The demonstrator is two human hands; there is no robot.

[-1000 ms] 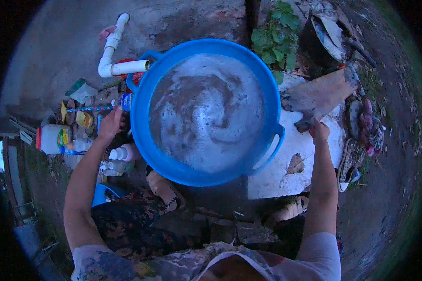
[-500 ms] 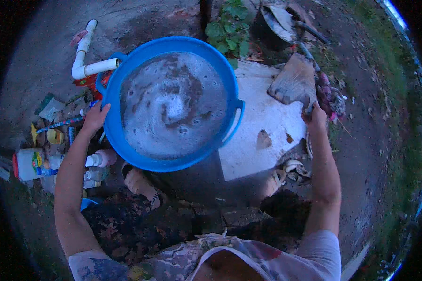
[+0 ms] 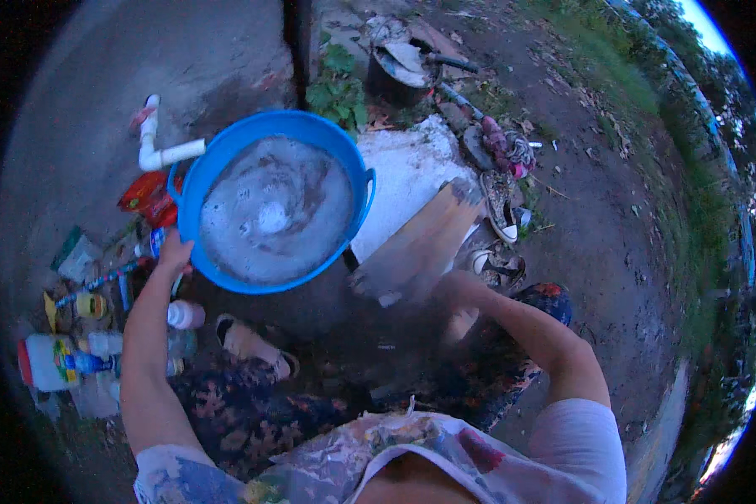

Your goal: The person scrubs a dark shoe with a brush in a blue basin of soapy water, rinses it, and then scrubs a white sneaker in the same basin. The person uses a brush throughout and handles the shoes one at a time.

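Note:
A big blue plastic basin (image 3: 270, 286) holds cloudy, foamy water with a swirl of suds in the middle. My left hand (image 3: 176, 252) grips the basin's left rim, below one of its handles. To the right of the basin, my right hand (image 3: 455, 292) has hold of a weathered wooden washboard (image 3: 420, 235) by its lower right edge; motion blurs the fingers and the near end of the board. The washboard is tilted over a white slab (image 3: 403, 155), its far end pointing up and right.
Bottles and a large white jug (image 3: 52, 363) crowd the left, beside a red bag (image 3: 151, 197). A white pipe (image 3: 172, 154) ends near the basin. Sneakers (image 3: 499, 208) lie right of the slab. A dark bucket (image 3: 397, 80) and a leafy plant (image 3: 338, 88) are beyond.
My right hand has swung the washboard inward and toward me, turning it so its far end now points up-right. My left hand stays on the basin rim. The view has shifted to the right.

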